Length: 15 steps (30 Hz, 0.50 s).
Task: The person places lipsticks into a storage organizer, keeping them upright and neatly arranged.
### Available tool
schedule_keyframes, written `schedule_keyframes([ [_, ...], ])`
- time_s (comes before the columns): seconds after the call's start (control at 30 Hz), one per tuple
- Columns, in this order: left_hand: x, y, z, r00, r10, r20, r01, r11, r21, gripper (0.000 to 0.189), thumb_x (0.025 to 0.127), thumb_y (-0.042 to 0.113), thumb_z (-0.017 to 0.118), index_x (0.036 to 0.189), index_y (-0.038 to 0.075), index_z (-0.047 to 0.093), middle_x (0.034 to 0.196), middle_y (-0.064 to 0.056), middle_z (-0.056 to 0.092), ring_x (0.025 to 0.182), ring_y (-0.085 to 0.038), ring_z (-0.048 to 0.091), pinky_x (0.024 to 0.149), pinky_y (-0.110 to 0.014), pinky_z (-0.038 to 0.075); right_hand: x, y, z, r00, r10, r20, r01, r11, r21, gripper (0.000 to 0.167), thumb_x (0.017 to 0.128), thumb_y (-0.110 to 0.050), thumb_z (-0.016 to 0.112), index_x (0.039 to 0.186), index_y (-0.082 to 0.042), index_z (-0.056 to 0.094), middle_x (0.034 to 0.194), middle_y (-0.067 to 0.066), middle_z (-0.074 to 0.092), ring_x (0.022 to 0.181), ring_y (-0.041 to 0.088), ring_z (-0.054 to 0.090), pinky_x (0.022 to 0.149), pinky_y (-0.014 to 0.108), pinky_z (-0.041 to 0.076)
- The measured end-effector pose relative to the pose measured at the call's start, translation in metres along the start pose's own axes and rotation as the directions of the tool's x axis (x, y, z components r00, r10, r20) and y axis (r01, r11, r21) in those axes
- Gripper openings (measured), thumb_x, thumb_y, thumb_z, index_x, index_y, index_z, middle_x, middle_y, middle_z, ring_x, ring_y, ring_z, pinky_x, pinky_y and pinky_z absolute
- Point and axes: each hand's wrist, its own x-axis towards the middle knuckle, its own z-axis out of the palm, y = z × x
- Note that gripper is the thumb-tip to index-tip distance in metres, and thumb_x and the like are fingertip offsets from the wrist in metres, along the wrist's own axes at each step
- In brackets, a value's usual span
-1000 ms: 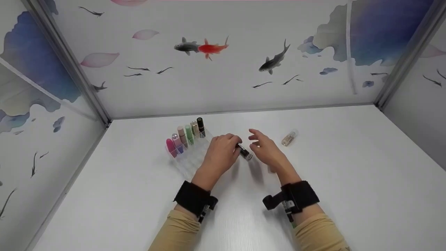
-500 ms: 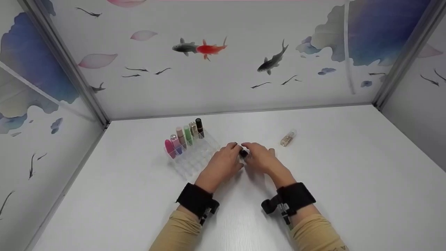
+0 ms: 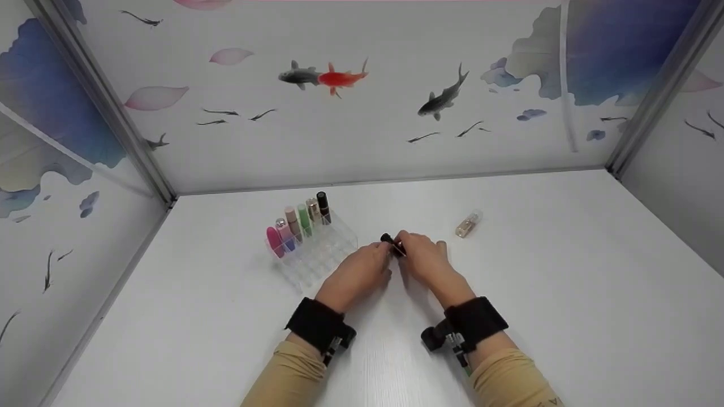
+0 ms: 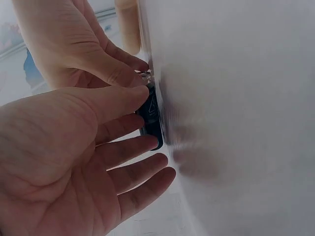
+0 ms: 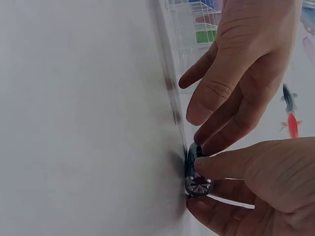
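Observation:
A small black lipstick (image 3: 387,238) with a clear, faceted end (image 5: 199,186) lies between the two hands, just over the white table. My right hand (image 3: 425,257) pinches it near the clear end between thumb and fingers. My left hand (image 3: 362,270) is at its black end, fingers loosely spread. In the right wrist view the left thumb (image 5: 199,113) stands apart from the lipstick, while a fingertip touches or nearly touches its tip. To the left stands a clear organizer (image 3: 325,257), its back row holding several upright lipsticks and tubes in pink, beige, green, gold and black.
A clear-capped gold lipstick (image 3: 467,225) lies at the right on the white table (image 3: 554,271). Partly hidden behind the right hand is a beige tube (image 3: 442,247), also visible in the left wrist view. Printed panels (image 3: 384,152) wall the back and sides.
The right hand has moved left from an open pose and taken hold of the lipstick. The left hand, which held it, has shifted slightly toward me and loosened its fingers.

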Motion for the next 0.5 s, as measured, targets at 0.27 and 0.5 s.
schedule_keyframes([
  [0.27,-0.001,-0.001,-0.004,0.999,-0.049,-0.023,0.049,0.999,-0.001,0.041,0.096,0.011,0.064,0.133,0.000,0.049,0.118,-0.019,0.065,0.108,-0.031,0.067,0.092,-0.042,0.055,-0.001,0.006,-0.003,0.998,-0.055,-0.039,0.058,0.996,0.064,0.031,0.090,0.000,0.066,0.120,-0.006,0.063,0.112,0.014,0.073,0.110,0.034,0.066,0.089,0.060,0.048],
  [0.5,0.007,-0.005,-0.011,0.981,-0.092,-0.172,0.071,0.990,-0.123,0.037,0.099,0.014,0.062,0.131,0.000,0.053,0.117,-0.020,0.068,0.105,-0.032,0.069,0.087,-0.043,0.057,-0.002,0.010,-0.021,0.992,-0.126,-0.028,0.129,0.958,0.256,0.035,0.087,0.006,0.063,0.121,0.001,0.064,0.112,0.018,0.072,0.099,0.031,0.068,0.088,0.046,0.054],
])
